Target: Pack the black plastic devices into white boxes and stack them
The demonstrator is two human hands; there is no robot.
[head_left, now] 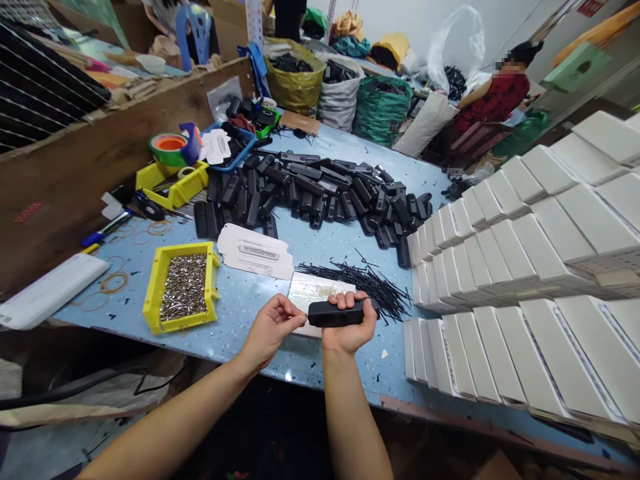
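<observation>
My right hand [351, 325] is wrapped round an oblong black plastic case [323, 313] with a finely textured side. The fingers of my left hand [273, 328] are pinched at the left end of that case; whatever they hold is too small to make out. Beneath both hands lies a flat whitish block [320, 287]. Just beyond it spreads a pile of thin black plastic sticks [370, 287]. To the left, a yellow bin [151, 293] holds many small shiny metal parts [184, 287].
Black plastic cases [305, 183] are heaped across the back of the blue table [260, 347]. White boxes [505, 273] stand stacked at right. A printed card [255, 252], a white oblong object [53, 290] and a yellow tray [175, 190] lie left. Behind are full sacks [383, 110] and a person [495, 100].
</observation>
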